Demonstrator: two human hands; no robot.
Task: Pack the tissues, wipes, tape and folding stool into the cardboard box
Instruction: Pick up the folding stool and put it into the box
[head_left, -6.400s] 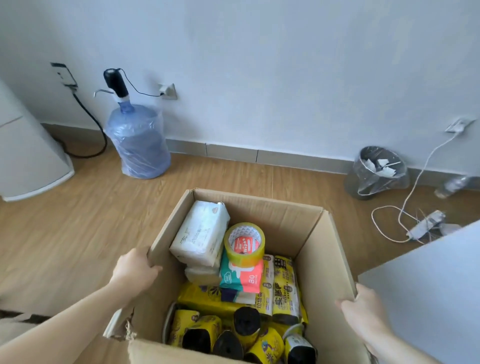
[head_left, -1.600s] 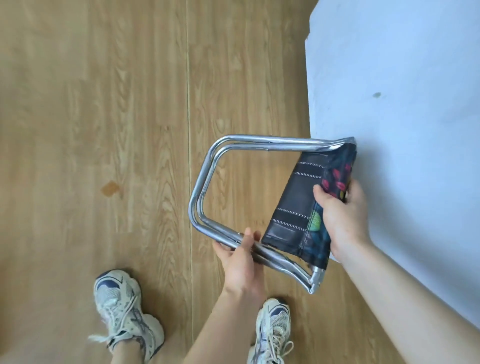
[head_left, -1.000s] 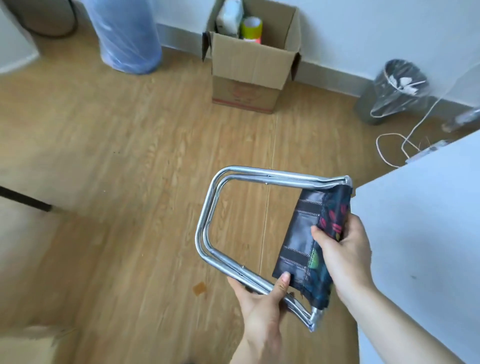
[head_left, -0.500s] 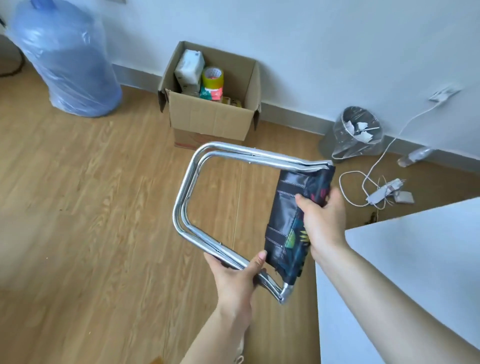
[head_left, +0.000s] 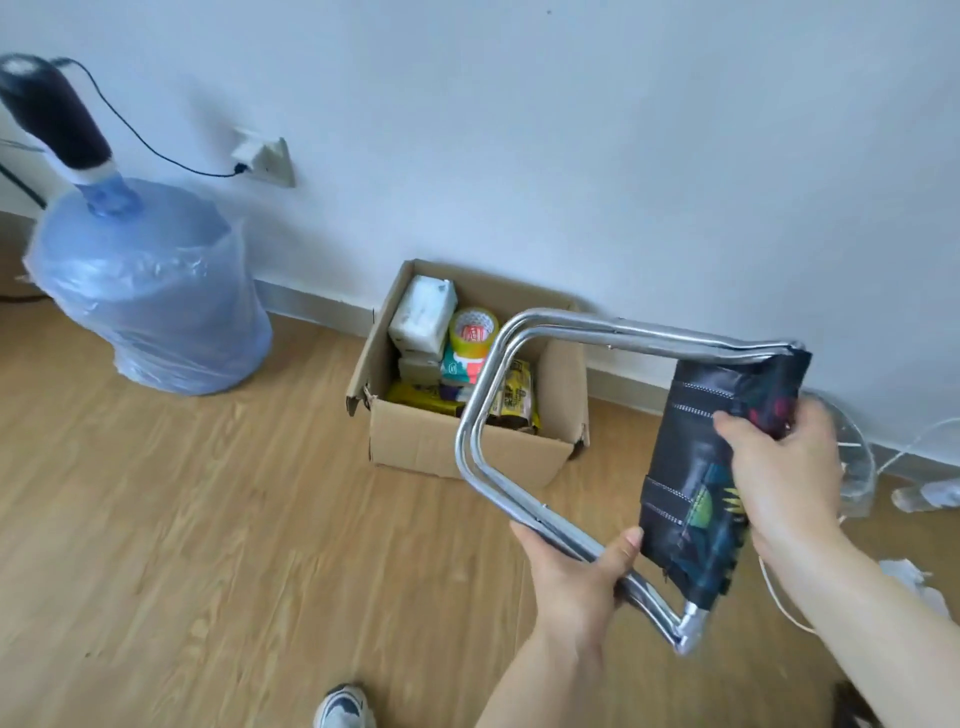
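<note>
I hold the folded stool (head_left: 483, 415) in the air in front of me, its chrome tube frame flat and its dark patterned fabric seat bunched at the right. My left hand (head_left: 576, 577) grips the lower tubes. My right hand (head_left: 779, 467) grips the fabric seat. Behind the frame, the open cardboard box (head_left: 415, 441) stands on the floor against the wall. Inside it are a white tissue pack (head_left: 422, 312), a yellow tape roll (head_left: 471, 332), a wipes pack (head_left: 460, 368) and yellow-wrapped packs (head_left: 514, 400).
A large blue water jug (head_left: 150, 296) with a black pump stands left of the box, its cable running to a wall socket (head_left: 265, 161). A clear bin (head_left: 857, 467), a white cable and paper scraps lie at the right. My shoe (head_left: 343, 706) shows at the bottom.
The view has swung toward the box, which now looks closer and sits behind the stool frame. Both hands keep the same grip on the stool, carried nearer to the box.
</note>
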